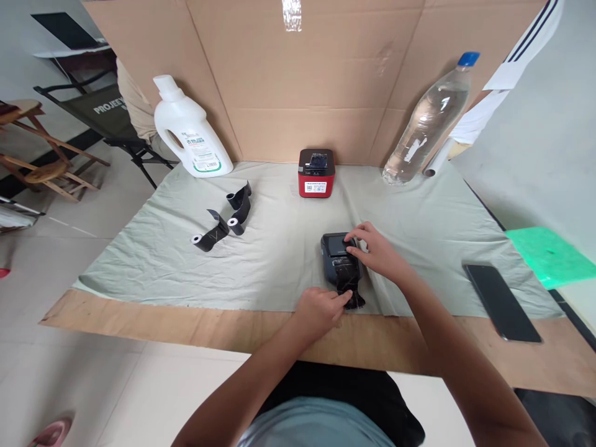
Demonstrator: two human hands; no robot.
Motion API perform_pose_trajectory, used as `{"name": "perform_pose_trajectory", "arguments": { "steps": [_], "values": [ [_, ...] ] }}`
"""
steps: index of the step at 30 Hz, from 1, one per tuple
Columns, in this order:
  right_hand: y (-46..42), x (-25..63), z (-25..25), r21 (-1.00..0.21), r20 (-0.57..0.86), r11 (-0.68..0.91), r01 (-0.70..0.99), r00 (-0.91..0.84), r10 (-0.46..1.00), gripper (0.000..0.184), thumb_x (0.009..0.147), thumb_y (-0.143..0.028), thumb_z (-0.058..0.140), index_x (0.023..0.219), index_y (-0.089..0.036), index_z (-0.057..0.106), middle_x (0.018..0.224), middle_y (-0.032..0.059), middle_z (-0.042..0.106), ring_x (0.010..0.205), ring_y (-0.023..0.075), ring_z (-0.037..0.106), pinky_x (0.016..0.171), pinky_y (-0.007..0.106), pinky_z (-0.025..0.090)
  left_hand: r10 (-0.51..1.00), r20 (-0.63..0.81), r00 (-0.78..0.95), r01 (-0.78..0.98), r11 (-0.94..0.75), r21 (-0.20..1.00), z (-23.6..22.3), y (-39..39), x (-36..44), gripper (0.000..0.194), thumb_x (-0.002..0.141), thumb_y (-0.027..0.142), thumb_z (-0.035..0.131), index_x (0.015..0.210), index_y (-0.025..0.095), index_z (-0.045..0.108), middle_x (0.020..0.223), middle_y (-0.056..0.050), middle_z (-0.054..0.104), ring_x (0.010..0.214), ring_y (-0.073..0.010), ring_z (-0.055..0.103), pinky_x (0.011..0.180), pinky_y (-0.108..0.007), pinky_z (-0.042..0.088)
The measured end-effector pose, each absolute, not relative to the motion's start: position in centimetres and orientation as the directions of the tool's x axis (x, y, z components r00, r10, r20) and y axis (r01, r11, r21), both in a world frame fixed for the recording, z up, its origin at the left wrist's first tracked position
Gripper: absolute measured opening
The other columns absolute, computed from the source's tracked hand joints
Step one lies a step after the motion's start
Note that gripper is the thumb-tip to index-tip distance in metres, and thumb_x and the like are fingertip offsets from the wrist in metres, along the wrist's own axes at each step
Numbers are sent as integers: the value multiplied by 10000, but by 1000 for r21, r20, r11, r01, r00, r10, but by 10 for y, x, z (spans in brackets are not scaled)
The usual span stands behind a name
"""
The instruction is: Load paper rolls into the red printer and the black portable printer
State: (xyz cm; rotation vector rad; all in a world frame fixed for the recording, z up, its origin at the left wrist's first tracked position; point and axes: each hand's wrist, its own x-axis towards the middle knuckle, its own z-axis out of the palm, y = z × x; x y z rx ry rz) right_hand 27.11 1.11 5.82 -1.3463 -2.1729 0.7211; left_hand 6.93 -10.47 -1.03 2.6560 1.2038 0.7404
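A small dark portable printer (328, 266) rests on the cloth near the table's front edge. A creased black paper strip (347, 273) hangs from its front over the cloth. My left hand (321, 310) is closed at the strip's lower end, index finger pressed on it and the other fingers curled. At the printer's upper right corner is my right hand (375, 249), its thumb and fingertips gripping around the top panel. To the left lie black paper rolls (212, 237), partly unwound, with white cores. Behind the printer stands a red and black box-shaped device (316, 174).
A white detergent bottle (190, 133) and a clear bottle with a blue cap (428, 121) lean against the cardboard panel (302, 81). A black phone (501, 302) lies at the right, near a green sheet (549, 254). A wooden edge (186, 326) borders the cloth. Someone sits behind the panel.
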Motion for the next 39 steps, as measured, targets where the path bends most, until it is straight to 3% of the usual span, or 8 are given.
{"name": "perform_pose_trajectory", "arguments": {
  "steps": [4, 10, 16, 21, 26, 30, 35, 39],
  "values": [
    [27, 271, 59, -703, -73, 232, 673, -392, 917, 417, 864, -300, 663, 1275, -256, 606, 1273, 97, 588, 980, 223, 649, 848, 389, 568, 733, 379, 564, 664, -676, 320, -12, -104, 70, 339, 899, 139, 597, 1211, 201, 715, 692, -15, 717, 586, -146, 654, 561, -259, 452],
    [38, 272, 60, -686, -238, 178, 705, -449, 861, 500, 899, -344, 649, 1383, -258, 559, 1398, 107, 604, 1014, 237, 671, 913, 419, 556, 739, 391, 549, 655, -670, 348, -13, -104, 70, 349, 890, 122, 603, 1211, 201, 717, 693, -5, 714, 592, -153, 654, 565, -270, 462],
    [34, 261, 68, -597, -225, 208, 775, -411, 883, 453, 886, -255, 648, 1334, -227, 584, 1335, 129, 624, 1222, 288, 615, 1042, 447, 493, 765, 316, 562, 666, -645, 376, -12, -103, 70, 387, 886, 126, 586, 1241, 213, 717, 710, -23, 711, 609, -148, 657, 580, -252, 484],
    [5, 245, 71, -495, -115, 183, 849, -273, 955, 405, 925, -290, 602, 1328, -255, 592, 1190, 132, 628, 945, 272, 688, 837, 398, 548, 764, 333, 553, 671, -645, 366, -11, -103, 70, 398, 881, 132, 583, 1245, 215, 718, 726, -30, 724, 612, -159, 656, 583, -262, 486],
    [-36, 217, 47, -354, 76, 128, 927, -108, 991, 811, 805, -574, 737, 1487, -257, 432, 1186, 183, 588, 809, 293, 669, 628, 360, 493, 753, 355, 554, 667, -657, 352, -9, -103, 70, 321, 869, 114, 588, 1132, 210, 746, 692, -17, 703, 614, -175, 648, 571, -286, 466],
    [-50, 205, 37, -332, 175, 123, 935, -67, 982, 891, 741, -480, 796, 1509, -278, 391, 1169, 181, 567, 878, 322, 647, 626, 355, 475, 729, 354, 587, 639, -685, 351, -3, -102, 71, 200, 882, 117, 597, 1001, 195, 737, 894, -56, 754, 839, -219, 696, 700, -334, 515],
    [-29, 219, 67, -371, 56, 57, 927, -39, 998, 844, 780, -443, 715, 1535, -275, 379, 1210, 180, 550, 952, 367, 648, 701, 423, 522, 657, 353, 666, 566, -754, 334, 2, -107, 74, 399, 972, 243, 583, 1367, 192, 593, 1246, -107, 709, 1136, -262, 657, 926, -413, 525],
    [37, 248, 90, -404, 26, -75, 912, 93, 995, 879, 790, -514, 665, 1572, -271, 346, 1297, 188, 505, 1048, 399, 644, 858, 501, 534, 646, 282, 710, 570, -761, 310, -2, -113, 77, 539, 1026, 468, 505, 1490, 194, 481, 1592, -117, 459, 1472, -305, 426, 1197, -511, 349]
  ]
}}
